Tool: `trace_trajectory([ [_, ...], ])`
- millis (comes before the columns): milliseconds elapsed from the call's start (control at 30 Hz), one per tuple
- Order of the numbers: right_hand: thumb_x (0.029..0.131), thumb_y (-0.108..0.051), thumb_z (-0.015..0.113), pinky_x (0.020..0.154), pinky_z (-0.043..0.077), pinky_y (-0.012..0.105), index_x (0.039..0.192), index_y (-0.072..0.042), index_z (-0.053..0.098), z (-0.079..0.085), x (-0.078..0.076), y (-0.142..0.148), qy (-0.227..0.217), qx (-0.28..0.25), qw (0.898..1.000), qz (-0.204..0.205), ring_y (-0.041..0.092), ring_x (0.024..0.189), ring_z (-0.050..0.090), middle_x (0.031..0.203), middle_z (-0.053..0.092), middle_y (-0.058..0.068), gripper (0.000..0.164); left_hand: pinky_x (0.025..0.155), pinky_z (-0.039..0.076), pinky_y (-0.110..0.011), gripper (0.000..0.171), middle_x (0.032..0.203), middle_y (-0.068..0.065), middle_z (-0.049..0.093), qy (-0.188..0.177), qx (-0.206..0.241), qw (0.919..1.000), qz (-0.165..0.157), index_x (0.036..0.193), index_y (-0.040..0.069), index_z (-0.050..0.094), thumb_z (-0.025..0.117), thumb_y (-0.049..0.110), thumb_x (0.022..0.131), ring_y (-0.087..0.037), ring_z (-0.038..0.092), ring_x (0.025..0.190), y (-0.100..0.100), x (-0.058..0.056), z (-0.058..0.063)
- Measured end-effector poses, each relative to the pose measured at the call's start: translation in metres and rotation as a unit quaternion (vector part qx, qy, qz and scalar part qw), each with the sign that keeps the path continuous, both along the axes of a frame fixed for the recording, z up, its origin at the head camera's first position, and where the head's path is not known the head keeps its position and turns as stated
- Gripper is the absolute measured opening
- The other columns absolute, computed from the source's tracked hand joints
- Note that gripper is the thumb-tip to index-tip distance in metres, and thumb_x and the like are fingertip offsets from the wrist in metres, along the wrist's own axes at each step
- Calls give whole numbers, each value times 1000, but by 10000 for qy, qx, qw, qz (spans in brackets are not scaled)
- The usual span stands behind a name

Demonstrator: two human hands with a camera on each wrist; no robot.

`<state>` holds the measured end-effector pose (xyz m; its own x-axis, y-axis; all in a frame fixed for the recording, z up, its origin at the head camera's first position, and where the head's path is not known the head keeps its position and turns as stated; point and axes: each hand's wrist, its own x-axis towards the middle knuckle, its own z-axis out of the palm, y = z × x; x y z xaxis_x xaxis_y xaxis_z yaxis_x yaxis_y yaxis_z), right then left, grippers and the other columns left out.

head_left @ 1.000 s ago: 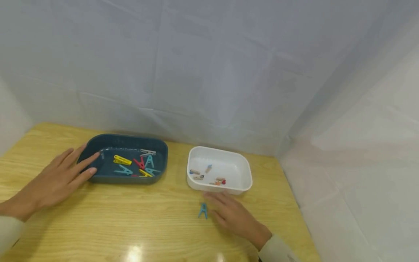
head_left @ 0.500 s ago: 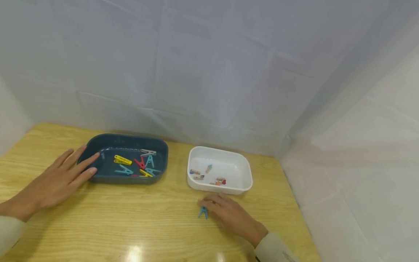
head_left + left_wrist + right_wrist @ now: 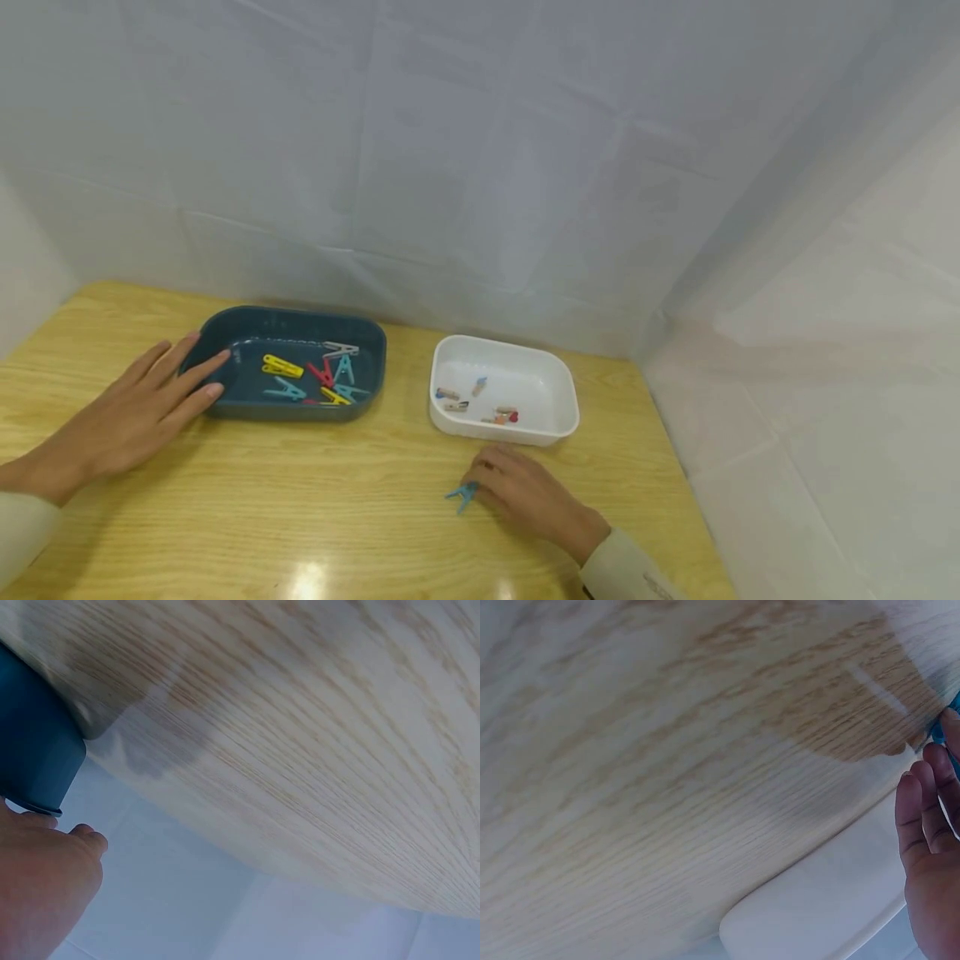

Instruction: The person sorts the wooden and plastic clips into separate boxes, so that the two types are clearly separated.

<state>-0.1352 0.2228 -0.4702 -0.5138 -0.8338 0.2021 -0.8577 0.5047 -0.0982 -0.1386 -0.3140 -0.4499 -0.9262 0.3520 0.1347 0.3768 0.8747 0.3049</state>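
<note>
My right hand point(image 3: 525, 490) pinches a blue clothespin point(image 3: 463, 494) just in front of the white tray. In the right wrist view, part of the blue clothespin point(image 3: 937, 733) shows between thumb and fingers at the right edge. My left hand point(image 3: 131, 417) lies with spread fingers over the left rim of the dark blue tray point(image 3: 288, 410). Several plastic clothespins, among them a yellow one point(image 3: 282, 367), a red one point(image 3: 322, 372) and a grey one point(image 3: 341, 348), lie in that tray. The white tray point(image 3: 504, 432) holds several small wooden clothespins point(image 3: 456, 407).
Both trays stand side by side on a wooden table point(image 3: 300, 492), near its back edge. A pale sheet point(image 3: 450, 167) hangs behind the table, and another point(image 3: 825, 375) hangs along the right side.
My right hand has reached the blue clothespin on the table and taken hold of it. The clothespin has turned, its legs now pointing more to the left. My left hand has stayed put.
</note>
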Motion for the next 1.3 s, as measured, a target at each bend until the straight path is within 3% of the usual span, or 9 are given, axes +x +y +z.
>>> trace_trajectory([
  [333, 105, -20, 75, 92, 56, 20, 121, -19, 74, 9, -2, -11, 18, -374, 9992, 104, 6, 101, 63, 111, 67, -8, 16, 135, -23, -41, 58, 180, -32, 5, -8, 106, 9999, 25, 171, 2, 32, 38, 30, 121, -24, -21, 170, 0, 1, -1],
  [700, 101, -20, 81, 88, 56, 25, 122, -19, 75, 48, -16, -50, 277, -427, 9987, 37, 10, 100, 64, 112, 70, -6, 22, 134, -23, -38, 57, 180, -31, 12, 58, 63, 10000, -4, 169, 1, 36, 39, 29, 120, -18, -22, 169, -1, 2, 1],
  [867, 103, -23, 79, 89, 56, 26, 124, -20, 77, 66, -27, -74, 196, -472, 9985, -193, 9, 100, 65, 114, 72, -8, 21, 134, -24, -38, 57, 181, -29, 4, -57, 123, 9999, -36, 171, 3, 33, 38, 30, 120, -17, -24, 168, -2, 2, 1],
  [1033, 106, -26, 76, 90, 56, 27, 124, -20, 78, 79, -41, -97, 269, -498, 9981, -224, 11, 101, 66, 115, 74, -7, 20, 134, -23, -36, 56, 180, -30, 11, 85, -38, 9999, -49, 168, 1, 38, 39, 29, 120, -13, -24, 167, -2, 1, 1],
  [1300, 107, -28, 74, 101, 58, 32, 125, -17, 79, 85, -64, -129, 330, -356, 9981, -369, 15, 110, 69, 114, 74, -3, 21, 135, -22, -37, 55, 181, -30, 7, 58, 151, 9999, -42, 167, -1, 39, 40, 28, 120, -21, -18, 170, -2, 3, 1],
])
